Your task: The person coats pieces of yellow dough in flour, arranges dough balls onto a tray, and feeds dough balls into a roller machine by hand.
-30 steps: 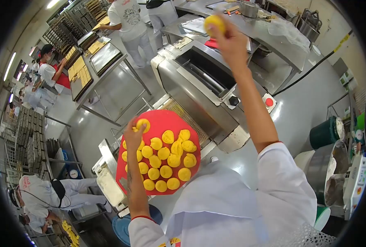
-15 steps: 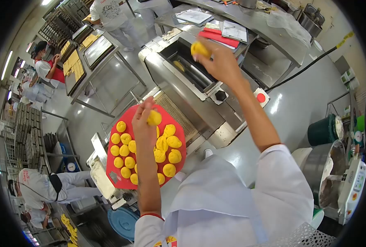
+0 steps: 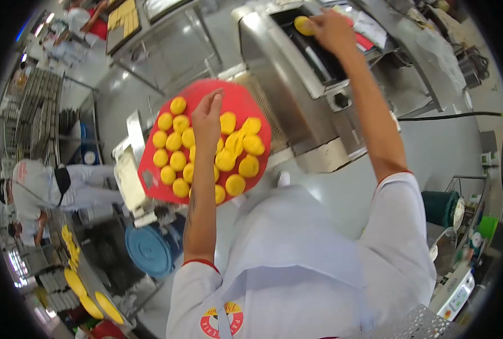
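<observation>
My right hand (image 3: 333, 33) grips a yellow dough ball (image 3: 303, 25) over the dark trough (image 3: 317, 59) of a steel machine. Lower left, my left hand (image 3: 207, 114) hovers above a red board (image 3: 203, 90), its fingers stretched out and no dough visible in them. Several yellow dough balls (image 3: 177, 161) lie across that board in loose rows. On its right part, some dough pieces (image 3: 235, 142) touch one another and look less round. My left hand and forearm hide part of the board and several balls.
The steel machine (image 3: 288, 85) stands ahead. A table with a tray of yellow pieces (image 3: 124, 22) is at upper left. A person in white (image 3: 65, 186) stands at left. A lidded blue bin (image 3: 152, 248) sits below the board, and a green bin (image 3: 441, 206) is at right.
The view has shifted, so the board appears higher. My left hand no longer shows the dough ball it held. My right hand still holds its ball, now at the trough's far end.
</observation>
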The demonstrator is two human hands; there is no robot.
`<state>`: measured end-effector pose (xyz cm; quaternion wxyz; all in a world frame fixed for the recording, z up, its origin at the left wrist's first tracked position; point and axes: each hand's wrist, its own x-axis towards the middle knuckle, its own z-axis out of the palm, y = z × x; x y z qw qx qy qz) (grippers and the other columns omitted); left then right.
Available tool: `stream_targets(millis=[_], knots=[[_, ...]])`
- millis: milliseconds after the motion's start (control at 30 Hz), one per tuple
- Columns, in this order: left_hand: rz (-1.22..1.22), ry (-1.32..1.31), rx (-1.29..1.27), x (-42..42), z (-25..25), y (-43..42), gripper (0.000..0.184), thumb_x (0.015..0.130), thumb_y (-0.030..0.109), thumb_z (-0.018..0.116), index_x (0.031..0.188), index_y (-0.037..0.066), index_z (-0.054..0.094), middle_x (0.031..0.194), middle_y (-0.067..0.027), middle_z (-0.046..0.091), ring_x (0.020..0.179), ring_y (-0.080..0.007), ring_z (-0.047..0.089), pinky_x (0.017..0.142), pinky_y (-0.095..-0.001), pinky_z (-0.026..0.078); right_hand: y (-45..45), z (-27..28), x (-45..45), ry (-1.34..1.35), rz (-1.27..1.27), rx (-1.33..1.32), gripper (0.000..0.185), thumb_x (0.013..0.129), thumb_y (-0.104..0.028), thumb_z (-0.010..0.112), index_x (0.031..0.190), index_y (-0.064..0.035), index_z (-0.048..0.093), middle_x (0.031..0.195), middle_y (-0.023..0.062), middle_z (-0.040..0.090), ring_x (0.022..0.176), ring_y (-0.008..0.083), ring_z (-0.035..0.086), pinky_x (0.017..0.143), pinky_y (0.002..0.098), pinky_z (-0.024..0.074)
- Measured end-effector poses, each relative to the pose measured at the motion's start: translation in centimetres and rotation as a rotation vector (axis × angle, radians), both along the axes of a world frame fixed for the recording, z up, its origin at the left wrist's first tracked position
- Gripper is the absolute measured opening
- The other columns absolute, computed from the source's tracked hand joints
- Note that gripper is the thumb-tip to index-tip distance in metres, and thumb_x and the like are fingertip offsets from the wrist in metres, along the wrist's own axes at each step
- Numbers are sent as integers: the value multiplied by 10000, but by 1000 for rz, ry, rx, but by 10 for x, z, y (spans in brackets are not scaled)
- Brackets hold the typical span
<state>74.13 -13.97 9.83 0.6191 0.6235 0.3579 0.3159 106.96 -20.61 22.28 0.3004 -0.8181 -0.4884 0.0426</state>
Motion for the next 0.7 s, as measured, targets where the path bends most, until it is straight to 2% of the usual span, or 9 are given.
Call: stream_targets(millis=[67,133,200,333,400,500,567,633,700], knots=[[74,491,368,-12,-32,4,563,959,303,639,1416,12,485,1421,-188,513,1356,-326,456,1156,-425,327,2,-25,18,-701,26,525,365,911,-390,680,1163,-131,735,1084,156,714,945,333,683,835,437,530],[92,877,672,-20,-61,-11,578,921,302,675,1386,5,505,1361,-204,551,1308,-353,490,1149,-455,329,-16,-30,-35,-157,201,422,456,915,-447,644,1167,-73,706,1035,177,699,960,375,658,879,436,515],[68,1131,972,-10,-76,-20,596,892,317,696,1367,5,515,1288,-209,588,1248,-374,524,1131,-492,335,-33,-60,-99,-82,241,57,513,891,-524,641,1151,-89,716,1029,183,674,1030,377,627,919,478,490],[23,583,528,-20,-71,-4,523,887,288,703,1300,9,545,1151,-167,611,1088,-289,610,1004,-442,450,-44,-162,-165,-122,302,-328,482,864,-496,681,1103,-79,708,1116,204,635,1179,406,527,944,604,426],[200,189,259,-32,-59,-5,479,876,263,716,1259,18,567,1074,-134,621,1008,-224,636,918,-395,509,-39,-183,-188,-102,238,-232,499,849,-460,715,1137,-55,671,1118,199,630,1159,397,544,956,566,438],[123,-423,-195,-70,-38,12,454,855,253,749,1222,34,593,991,-98,629,900,-164,637,791,-320,541,-29,-192,-186,162,354,-258,499,818,-358,771,1168,-37,621,1098,191,635,1091,380,580,943,489,462],[41,61,28,-70,-48,25,496,837,308,769,1223,42,607,958,-103,642,884,-182,637,769,-329,543,-24,-193,-179,291,460,-244,472,802,-289,791,1152,-32,607,1079,190,639,1068,371,593,928,454,473],[-47,481,387,-60,-41,15,598,800,414,796,1240,48,620,1046,-136,652,908,-246,658,779,-370,550,-23,-196,-173,298,519,-146,415,795,-236,792,1105,-27,611,1062,194,641,1081,363,594,917,444,478],[-162,692,799,-47,-55,-11,639,782,413,798,1281,56,616,1152,-149,623,1042,-276,644,870,-407,538,-25,-210,-163,221,561,-254,398,785,-232,793,1071,-27,608,1070,197,645,1068,359,606,903,446,482]])
